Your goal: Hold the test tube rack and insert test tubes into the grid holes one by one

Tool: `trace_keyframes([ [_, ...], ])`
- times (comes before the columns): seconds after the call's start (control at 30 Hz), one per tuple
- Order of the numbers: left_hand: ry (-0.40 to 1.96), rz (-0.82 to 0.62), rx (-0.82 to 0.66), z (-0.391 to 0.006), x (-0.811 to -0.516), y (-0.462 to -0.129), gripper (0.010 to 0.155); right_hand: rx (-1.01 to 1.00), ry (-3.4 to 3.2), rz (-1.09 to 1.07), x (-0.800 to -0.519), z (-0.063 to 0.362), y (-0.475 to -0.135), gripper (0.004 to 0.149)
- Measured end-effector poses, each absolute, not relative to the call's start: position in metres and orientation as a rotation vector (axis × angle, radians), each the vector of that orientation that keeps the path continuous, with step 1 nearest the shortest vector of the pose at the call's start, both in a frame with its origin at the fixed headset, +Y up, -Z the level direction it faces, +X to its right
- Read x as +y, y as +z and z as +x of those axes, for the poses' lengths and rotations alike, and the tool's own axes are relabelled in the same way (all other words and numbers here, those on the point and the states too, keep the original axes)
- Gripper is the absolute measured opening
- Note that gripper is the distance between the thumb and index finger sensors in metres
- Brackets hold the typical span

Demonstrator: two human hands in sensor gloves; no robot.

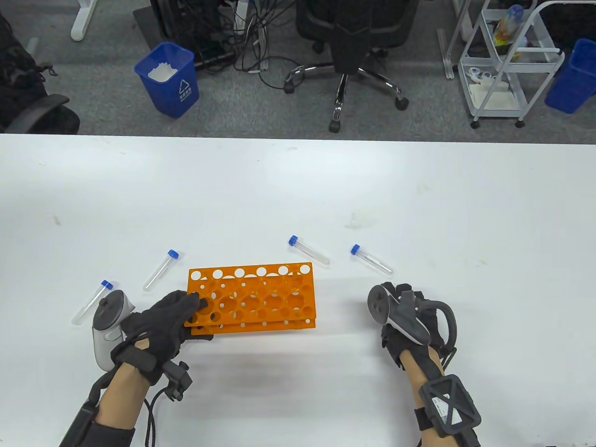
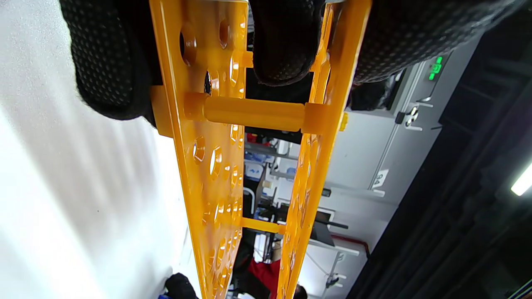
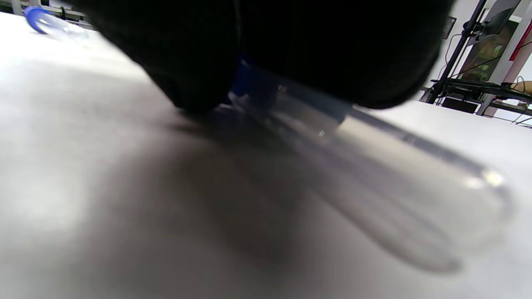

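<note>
The orange test tube rack (image 1: 260, 298) stands on the white table, all its holes empty. My left hand (image 1: 186, 302) grips its left end, with one finger (image 2: 282, 50) between the two plates of the rack (image 2: 216, 166). My right hand (image 1: 400, 302) is low over the table, to the right of the rack. In the right wrist view its fingers (image 3: 291, 41) close on the blue-capped end of a clear test tube (image 3: 395, 182) lying at the table surface. The table view hides this tube under the hand.
Loose blue-capped tubes lie on the table: two left of the rack (image 1: 93, 302) (image 1: 160, 270), one behind it (image 1: 309, 251), one just beyond my right hand (image 1: 372, 260). The table's far edge (image 1: 298, 137) borders a floor with a chair and bins.
</note>
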State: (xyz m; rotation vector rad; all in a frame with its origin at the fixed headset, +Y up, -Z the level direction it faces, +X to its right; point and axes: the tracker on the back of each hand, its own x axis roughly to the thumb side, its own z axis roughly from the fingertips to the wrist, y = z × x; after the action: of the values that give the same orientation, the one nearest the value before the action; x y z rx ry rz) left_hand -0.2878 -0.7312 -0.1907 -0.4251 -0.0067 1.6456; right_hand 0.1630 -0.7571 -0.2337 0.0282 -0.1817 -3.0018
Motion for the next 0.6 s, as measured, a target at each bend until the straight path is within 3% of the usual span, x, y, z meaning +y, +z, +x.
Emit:
trace_keyframes([
  [0.27, 1.642, -0.426, -0.007, -0.286, -0.732, -0.190, 0.046, -0.242, -3.078, 0.044, -0.741, 0.163, -0.228, 0.058],
  [0.37, 1.641, -0.430, -0.006, -0.285, -0.733, -0.189, 0.046, -0.073, -3.194, 0.020, -0.710, 0.162, -0.220, 0.055],
  [0.6, 1.635, -0.445, -0.012, -0.280, -0.735, -0.188, 0.046, 0.543, -3.266, -0.212, -0.584, 0.128, -0.201, 0.048],
])
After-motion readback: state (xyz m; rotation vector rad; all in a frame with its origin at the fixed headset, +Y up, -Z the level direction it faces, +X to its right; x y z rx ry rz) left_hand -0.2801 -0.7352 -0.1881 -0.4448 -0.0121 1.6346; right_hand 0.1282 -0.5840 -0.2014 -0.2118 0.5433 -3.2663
